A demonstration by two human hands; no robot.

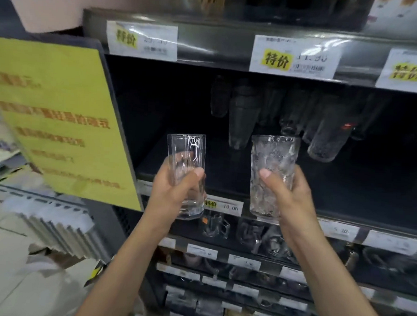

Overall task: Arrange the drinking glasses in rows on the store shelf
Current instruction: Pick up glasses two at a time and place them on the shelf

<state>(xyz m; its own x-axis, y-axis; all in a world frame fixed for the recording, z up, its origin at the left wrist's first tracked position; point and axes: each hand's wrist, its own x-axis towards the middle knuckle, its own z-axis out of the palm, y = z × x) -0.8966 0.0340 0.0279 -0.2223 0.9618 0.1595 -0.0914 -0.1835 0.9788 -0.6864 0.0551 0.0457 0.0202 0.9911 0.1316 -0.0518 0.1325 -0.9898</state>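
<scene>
left hand [176, 192] wraps the base of a smooth square-sided glass [186, 149], right hand [288, 198] a hammered glass [274, 156] — both upright, gripped low and held in front of the dark shelf [359, 202], likely so they set down cleanly before the back row [323, 144].

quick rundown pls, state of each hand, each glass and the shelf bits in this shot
left hand: grips the smooth glass
smooth glass: upright, empty, held in front of the shelf
right hand: grips the textured glass
textured glass: upright, empty, held in front of the shelf
glasses at the back: already on the shelf, right of centre
shelf: left part bare
yellow sign: hanging at the left, tilted
</scene>
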